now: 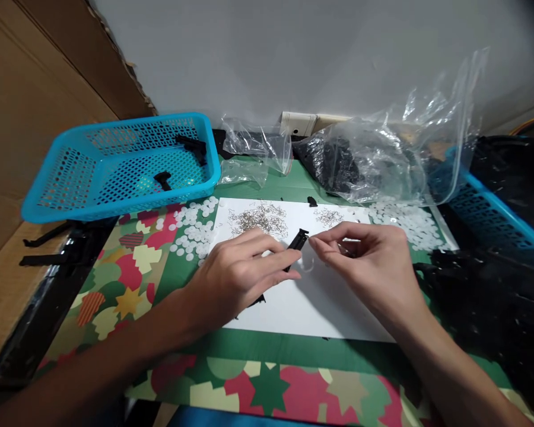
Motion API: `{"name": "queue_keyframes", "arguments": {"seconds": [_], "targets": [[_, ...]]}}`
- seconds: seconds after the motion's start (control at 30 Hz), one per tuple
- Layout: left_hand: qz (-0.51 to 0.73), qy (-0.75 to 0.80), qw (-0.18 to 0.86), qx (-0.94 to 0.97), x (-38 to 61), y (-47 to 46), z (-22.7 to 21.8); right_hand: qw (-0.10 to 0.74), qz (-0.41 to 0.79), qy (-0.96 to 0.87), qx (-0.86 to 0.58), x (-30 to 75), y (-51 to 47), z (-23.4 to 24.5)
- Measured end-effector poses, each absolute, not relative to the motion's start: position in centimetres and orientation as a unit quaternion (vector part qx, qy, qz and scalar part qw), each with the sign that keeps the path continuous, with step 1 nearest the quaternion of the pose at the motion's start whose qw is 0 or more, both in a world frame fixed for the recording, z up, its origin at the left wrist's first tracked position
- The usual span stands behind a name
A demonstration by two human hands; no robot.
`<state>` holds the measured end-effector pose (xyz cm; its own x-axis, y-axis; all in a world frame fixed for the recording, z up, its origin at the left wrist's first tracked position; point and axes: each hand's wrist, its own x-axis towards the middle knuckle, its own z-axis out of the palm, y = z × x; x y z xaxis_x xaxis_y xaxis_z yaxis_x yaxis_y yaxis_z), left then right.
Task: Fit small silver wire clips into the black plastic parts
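Over a white paper sheet (285, 314), my left hand (244, 264) grips a small black plastic part (298, 238), tilted with its upper end sticking out past the fingers. Close against that end, my right hand (360, 249) pinches thumb and forefinger together. Whatever sits between those fingertips is too small to make out. Behind the hands lie a large heap of tiny metal springs or clips (260, 216) and a smaller heap of similar pieces (329, 217). Another black piece (258, 300) is partly hidden under my left hand.
White discs lie left (193, 228) and right (404, 222) of the paper. A blue basket (129, 204) holds a few black parts. Clear plastic bags (382, 160) stand by the wall; a second blue basket (507, 204) and many black parts (485, 314) fill the right side.
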<state>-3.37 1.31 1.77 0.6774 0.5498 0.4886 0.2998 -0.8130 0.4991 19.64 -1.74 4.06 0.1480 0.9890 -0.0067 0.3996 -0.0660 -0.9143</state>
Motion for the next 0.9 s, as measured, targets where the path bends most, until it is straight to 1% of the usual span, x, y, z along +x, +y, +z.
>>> {"name": "queue_keyframes", "arguments": {"seconds": [0.4, 0.57, 0.67, 0.83, 0.9], "targets": [[0.317, 0.228, 0.190, 0.901, -3.21, 1.22, 1.80, 0.389, 0.284, -0.608, -0.631, 19.81, -2.29, 3.50], [0.326, 0.225, 0.225, 0.891, -3.16, 1.22, 2.08, 0.383, 0.235, -0.646, -0.617, 19.73, -2.54, 3.23], [0.332, 0.232, 0.252, 0.879, -3.05, 1.23, 2.07, 0.364, 0.245, -0.652, -0.619, 19.75, -2.52, 3.29], [0.347, 0.260, 0.272, 0.859, -2.72, 1.24, 1.85, 0.291, 0.292, -0.670, -0.617, 20.03, -2.10, 3.68], [0.339, 0.270, 0.279, 0.857, -2.66, 1.31, 1.85, 0.276, 0.301, -0.672, -0.618, 20.28, -1.88, 3.79]]}}
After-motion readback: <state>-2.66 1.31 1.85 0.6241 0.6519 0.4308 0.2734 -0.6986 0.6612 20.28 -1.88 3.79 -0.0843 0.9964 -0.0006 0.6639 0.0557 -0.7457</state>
